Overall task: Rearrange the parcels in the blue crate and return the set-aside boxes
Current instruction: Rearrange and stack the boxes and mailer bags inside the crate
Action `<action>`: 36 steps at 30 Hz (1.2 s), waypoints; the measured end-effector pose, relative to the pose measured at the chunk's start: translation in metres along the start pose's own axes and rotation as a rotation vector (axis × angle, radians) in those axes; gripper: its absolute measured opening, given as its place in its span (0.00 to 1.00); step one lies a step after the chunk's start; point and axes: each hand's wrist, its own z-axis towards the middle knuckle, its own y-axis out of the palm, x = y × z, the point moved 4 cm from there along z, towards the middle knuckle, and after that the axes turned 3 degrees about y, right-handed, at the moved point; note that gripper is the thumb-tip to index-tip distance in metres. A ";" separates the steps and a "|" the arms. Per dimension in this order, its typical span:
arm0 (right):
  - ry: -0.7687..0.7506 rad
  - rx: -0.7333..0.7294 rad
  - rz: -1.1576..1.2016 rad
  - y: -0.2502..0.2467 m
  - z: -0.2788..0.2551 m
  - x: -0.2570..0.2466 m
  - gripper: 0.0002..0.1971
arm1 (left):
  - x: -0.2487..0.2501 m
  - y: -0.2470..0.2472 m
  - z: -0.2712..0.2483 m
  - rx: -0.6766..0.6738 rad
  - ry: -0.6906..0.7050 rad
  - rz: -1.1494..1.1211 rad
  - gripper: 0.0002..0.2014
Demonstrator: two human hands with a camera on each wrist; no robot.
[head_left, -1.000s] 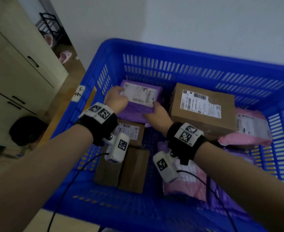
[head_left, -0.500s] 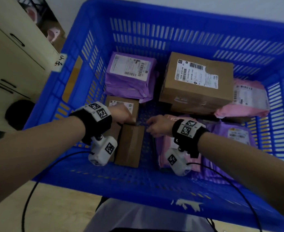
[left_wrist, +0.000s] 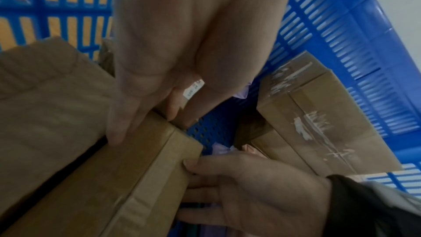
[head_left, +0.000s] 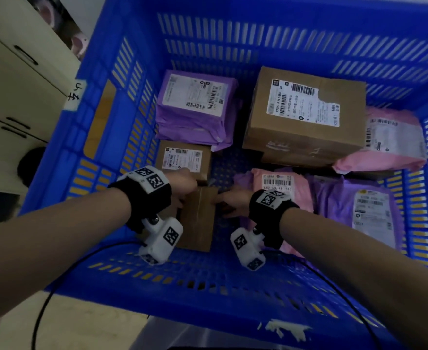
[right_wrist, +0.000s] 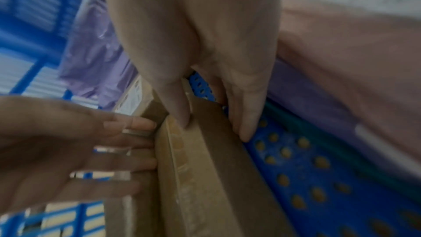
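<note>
**Two hands on a brown box**

While both hands reach into the blue crate (head_left: pixel 137 274), they hold a plain brown box (head_left: pixel 199 218) at its near left floor. The left hand (head_left: pixel 182 185) curls its fingers over the box's left top edge. The right hand (head_left: pixel 235 200) grips the right side, thumb on top. A purple bag (head_left: pixel 195 104) and a big box (head_left: pixel 306 117) sit farther back.

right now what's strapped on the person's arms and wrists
Bare forearms, no sleeves. Each wrist has a black band topped with white plates printed with black square markers. Under each hangs a white camera block bearing the same markers: left wrist camera, right wrist camera. A thin black cable trails from each.
</note>
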 end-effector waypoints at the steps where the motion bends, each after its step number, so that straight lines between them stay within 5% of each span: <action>1: 0.009 -0.021 0.006 0.001 0.001 0.001 0.23 | -0.001 0.000 0.000 -0.006 -0.010 0.002 0.20; 7: -0.007 -0.088 -0.036 -0.004 -0.014 -0.001 0.33 | 0.005 -0.003 -0.006 -0.130 0.063 0.056 0.22; 16: -0.194 -0.035 -0.091 -0.047 -0.076 -0.034 0.26 | 0.027 0.007 -0.037 -0.251 0.210 0.152 0.42; 20: -0.331 -0.011 -0.121 -0.056 -0.107 -0.047 0.21 | 0.036 0.004 -0.049 -0.226 0.303 0.099 0.32; 27: -0.411 -0.063 0.067 -0.073 -0.127 -0.044 0.26 | 0.045 -0.031 -0.080 -0.430 0.489 -0.502 0.27; 30: -0.394 -0.166 0.104 -0.069 -0.128 -0.036 0.25 | 0.048 -0.041 -0.086 -0.536 0.646 -0.633 0.39; 36: -0.459 -0.227 0.187 -0.068 -0.131 -0.031 0.15 | 0.048 -0.045 -0.083 -0.392 0.709 -0.605 0.36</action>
